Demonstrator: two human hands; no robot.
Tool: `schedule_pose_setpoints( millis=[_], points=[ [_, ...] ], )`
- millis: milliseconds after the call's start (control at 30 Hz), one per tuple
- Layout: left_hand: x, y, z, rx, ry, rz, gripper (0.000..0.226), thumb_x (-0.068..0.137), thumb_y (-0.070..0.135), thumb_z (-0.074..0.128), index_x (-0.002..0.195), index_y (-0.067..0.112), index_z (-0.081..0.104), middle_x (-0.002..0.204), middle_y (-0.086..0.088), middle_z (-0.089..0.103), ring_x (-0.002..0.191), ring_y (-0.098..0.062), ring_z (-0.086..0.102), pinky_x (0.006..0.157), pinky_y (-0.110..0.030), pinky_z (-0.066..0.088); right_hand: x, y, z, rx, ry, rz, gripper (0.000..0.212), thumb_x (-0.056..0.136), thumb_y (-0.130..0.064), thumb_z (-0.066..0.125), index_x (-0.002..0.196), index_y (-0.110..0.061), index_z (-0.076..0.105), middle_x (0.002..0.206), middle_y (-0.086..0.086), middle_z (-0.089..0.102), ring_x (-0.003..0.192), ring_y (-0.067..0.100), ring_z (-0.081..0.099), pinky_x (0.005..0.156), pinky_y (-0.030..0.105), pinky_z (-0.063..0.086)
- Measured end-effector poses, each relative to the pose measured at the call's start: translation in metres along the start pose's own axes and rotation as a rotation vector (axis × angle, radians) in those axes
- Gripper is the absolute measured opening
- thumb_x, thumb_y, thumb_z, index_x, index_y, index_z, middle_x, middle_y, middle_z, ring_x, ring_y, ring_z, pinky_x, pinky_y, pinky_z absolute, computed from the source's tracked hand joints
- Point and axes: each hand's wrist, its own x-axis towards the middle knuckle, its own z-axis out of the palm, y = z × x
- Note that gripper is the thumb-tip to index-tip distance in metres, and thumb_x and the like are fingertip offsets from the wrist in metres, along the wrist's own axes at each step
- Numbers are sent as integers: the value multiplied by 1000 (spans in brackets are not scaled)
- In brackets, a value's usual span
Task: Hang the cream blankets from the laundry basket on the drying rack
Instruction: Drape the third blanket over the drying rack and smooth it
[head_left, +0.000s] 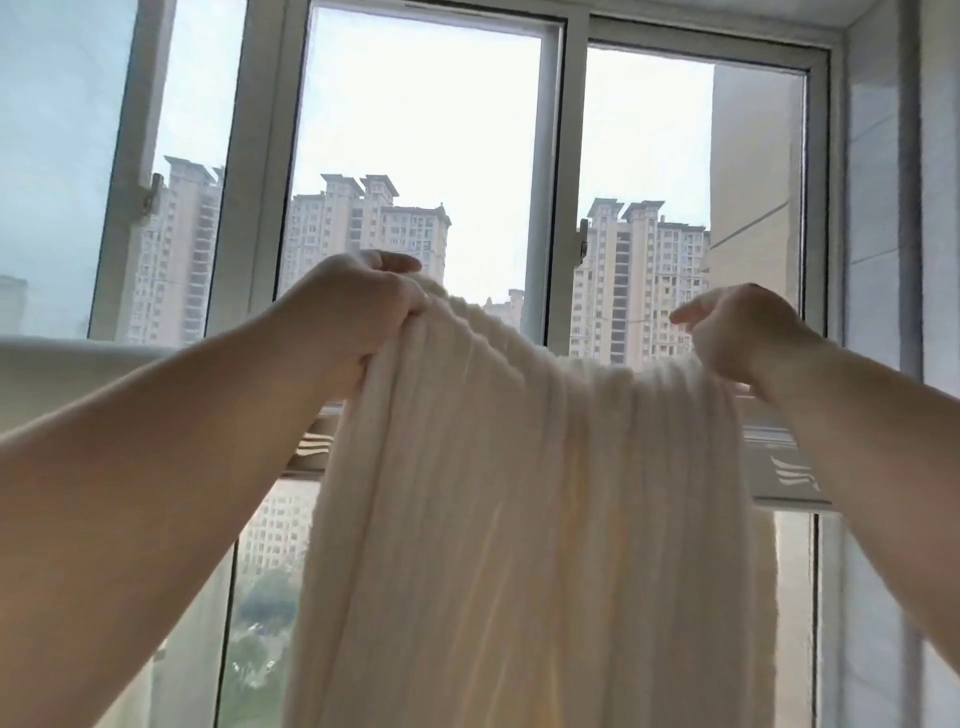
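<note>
window (431, 156) behind; hands grip blanket (519, 493) edge.

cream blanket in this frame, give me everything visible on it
The cream blanket is a soft, ribbed or crinkled fabric, backlit by the window so it looks slightly translucent. It is held up in the air, its top edge gathered and sagging between the two hands, and the rest hangs straight down in vertical folds past the bottom of the frame. The left hand bunches its upper left part; the right hand pinches its upper right edge. No rack shows under it.
</note>
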Motion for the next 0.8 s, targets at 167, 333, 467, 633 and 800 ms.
schedule_pose_setpoints(
  millis=[167, 333, 467, 633, 800],
  points=[
    [-6, 1, 4, -78, -71, -58, 27, 68, 19, 63, 91, 33, 67, 107, -4, 66, 99, -25, 63, 85, -43, 53, -33, -74, 25, 220, -272, -394, 52, 87, -40, 56, 137, -32, 43, 131, -4, 57, 86, 3, 58, 57, 15, 41],
    [-6, -6, -24, 110, -16, -28, 30, 73, 25, 68, 100, 30, 58, 110, -4, 58, 98, -24, 59, 81, -40, 53, -42, -72, 57, -49, -390, -461, 49, 82, -54, 60, 118, -21, 59, 111, 0, 64, 89, 15, 56, 69, 28, 41],
    [-12, -8, -45, 26, -38, -159, 33, 76, 22, 75, 105, 14, 61, 97, -10, 67, 77, -19, 70, 54, -27, 56, -40, -61, 62, 171, -210, -481, 19, 85, -31, 64, 68, -27, 56, 65, -14, 55, 62, 0, 51, 53, 18, 36],
    [-14, -21, -45, 423, 66, -36, 21, 88, 27, 60, 86, 12, 73, 75, -8, 71, 59, -16, 62, 49, -20, 53, -41, -63, 69, 198, -139, -436, 17, 92, -34, 53, 77, -27, 56, 63, -13, 54, 54, -4, 49, 46, 16, 35],
    [-5, -20, -61, 585, 247, 90, 23, 90, 27, 54, 80, 13, 69, 71, -4, 63, 55, -13, 54, 44, -18, 38, -39, -57, 67, 14, -241, -419, 28, 90, -53, 44, 101, -30, 54, 89, -5, 58, 78, 13, 54, 57, 22, 34]
  ],
)
